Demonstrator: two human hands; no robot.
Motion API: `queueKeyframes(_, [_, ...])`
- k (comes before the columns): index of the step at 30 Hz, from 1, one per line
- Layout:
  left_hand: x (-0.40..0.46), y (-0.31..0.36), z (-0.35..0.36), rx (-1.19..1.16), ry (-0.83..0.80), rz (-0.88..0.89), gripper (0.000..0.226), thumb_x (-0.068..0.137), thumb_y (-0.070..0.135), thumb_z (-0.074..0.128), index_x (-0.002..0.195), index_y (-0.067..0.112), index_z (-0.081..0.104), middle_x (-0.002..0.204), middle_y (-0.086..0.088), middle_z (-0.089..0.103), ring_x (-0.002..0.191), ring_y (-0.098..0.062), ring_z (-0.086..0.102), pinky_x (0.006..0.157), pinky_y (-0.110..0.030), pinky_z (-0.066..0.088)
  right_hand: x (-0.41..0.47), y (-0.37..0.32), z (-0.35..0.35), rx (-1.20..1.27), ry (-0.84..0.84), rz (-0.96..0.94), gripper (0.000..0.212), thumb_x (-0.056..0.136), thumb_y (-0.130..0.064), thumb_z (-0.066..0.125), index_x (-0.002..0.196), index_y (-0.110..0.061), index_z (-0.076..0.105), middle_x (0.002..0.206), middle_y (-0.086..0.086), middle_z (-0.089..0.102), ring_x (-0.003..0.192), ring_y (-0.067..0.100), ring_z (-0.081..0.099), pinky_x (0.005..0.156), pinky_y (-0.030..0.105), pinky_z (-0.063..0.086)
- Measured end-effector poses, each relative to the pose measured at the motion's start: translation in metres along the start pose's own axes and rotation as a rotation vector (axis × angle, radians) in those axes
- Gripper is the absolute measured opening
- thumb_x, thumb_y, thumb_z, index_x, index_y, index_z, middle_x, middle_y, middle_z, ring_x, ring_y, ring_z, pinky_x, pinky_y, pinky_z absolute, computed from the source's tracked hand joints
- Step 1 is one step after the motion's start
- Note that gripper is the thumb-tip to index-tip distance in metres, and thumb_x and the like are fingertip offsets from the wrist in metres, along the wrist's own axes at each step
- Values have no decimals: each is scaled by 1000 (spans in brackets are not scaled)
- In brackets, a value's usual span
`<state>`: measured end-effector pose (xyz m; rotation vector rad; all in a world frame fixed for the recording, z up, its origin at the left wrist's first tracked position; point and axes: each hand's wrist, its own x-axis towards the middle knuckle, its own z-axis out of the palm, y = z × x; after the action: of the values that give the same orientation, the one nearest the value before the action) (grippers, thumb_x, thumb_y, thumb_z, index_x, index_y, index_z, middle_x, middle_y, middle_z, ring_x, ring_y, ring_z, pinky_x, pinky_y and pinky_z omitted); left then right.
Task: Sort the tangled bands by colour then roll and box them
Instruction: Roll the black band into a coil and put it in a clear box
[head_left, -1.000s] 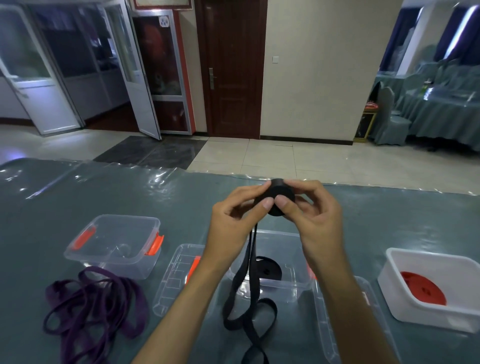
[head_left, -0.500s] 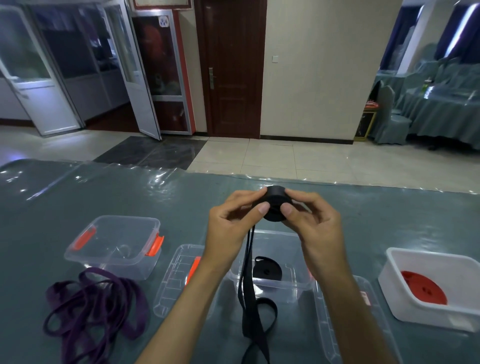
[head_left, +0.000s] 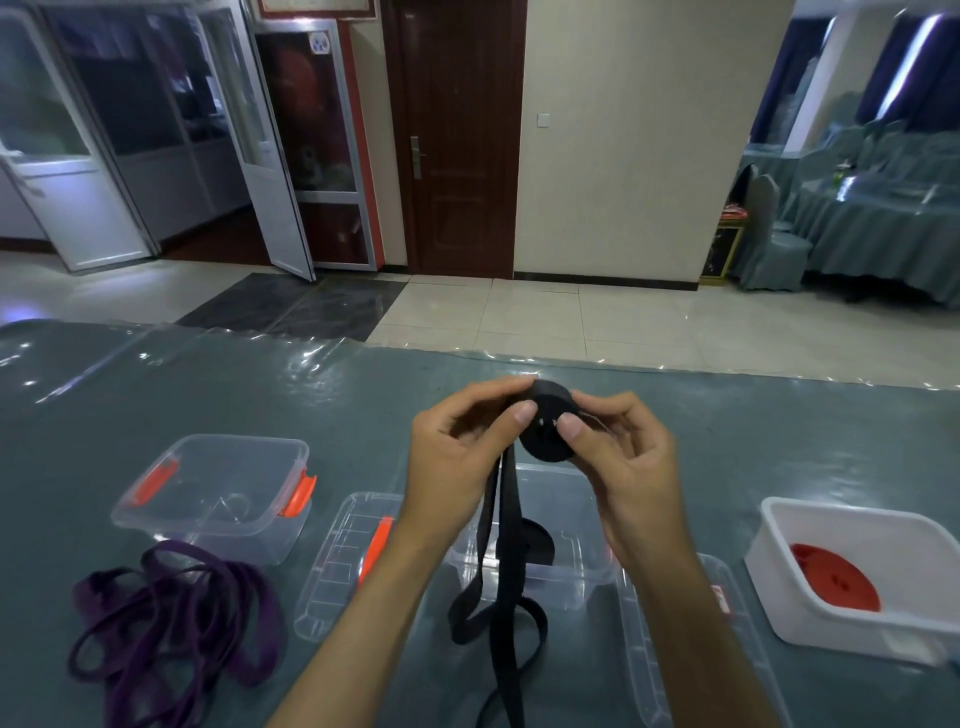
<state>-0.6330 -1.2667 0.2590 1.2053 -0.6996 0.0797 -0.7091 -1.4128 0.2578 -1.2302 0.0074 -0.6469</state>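
Observation:
Both hands hold a partly rolled black band (head_left: 546, 436) above the table. My left hand (head_left: 457, 457) pinches the roll's left side and my right hand (head_left: 618, 457) pinches its right side. The band's loose tail (head_left: 501, 587) hangs down to the table in loops. Below it stands an open clear box (head_left: 582, 571) with another black roll (head_left: 535, 543) inside. A tangle of purple bands (head_left: 171, 623) lies at the front left. A white box (head_left: 810, 618) on the right holds a red roll (head_left: 836, 584).
An empty clear box with orange clips (head_left: 218, 493) stands at the left. Two clear lids (head_left: 343, 566) (head_left: 670, 649) lie flat beside the middle box. The table (head_left: 156, 395) carries a glossy plastic cover. Beyond its far edge is a tiled floor.
The roll has turned between my fingers and taken up more band. The hanging tail has shortened and its loops have shifted on the table.

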Motion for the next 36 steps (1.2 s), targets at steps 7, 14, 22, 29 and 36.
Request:
queueKeyframes(7, [-7,-5,10,-71,29,-44,31,92,17,74,122,11,77,122,-9,75,116,-23,73,98,-26,56,5,-6,4,-28,23,-136,30,83,-34,87,111,-27,77,114,9,78,110,28,75,90,35,62])
queueKeyframes(14, [-2,2,8,-74,142,-3,20,80,21,88,100,20,85,106,-4,82,104,-21,78,90,-24,59,7,-7,-1,-73,-51,-39,38,74,-44,93,93,-21,69,110,12,76,102,33,77,89,48,64])
queueKeyframes(22, [-2,-3,5,-33,52,-40,27,92,29,79,118,22,81,119,-1,77,117,-20,73,97,-23,56,7,-3,-2,-90,-80,-76,23,83,-26,84,98,-18,68,115,16,74,107,36,75,94,49,62])
queueKeyframes(29, [-4,-10,0,7,51,-51,25,96,22,76,120,16,80,125,-3,77,123,-20,70,102,-24,54,10,1,-4,-158,-117,-78,38,85,-19,86,120,-27,70,113,3,73,109,28,76,90,36,64])
queueKeyframes(36, [-7,-11,-6,13,91,-58,23,86,12,83,109,16,83,110,-2,82,108,-19,77,92,-24,58,15,7,-13,-267,-165,51,38,75,-32,91,98,-20,64,113,10,78,105,28,77,93,46,63])
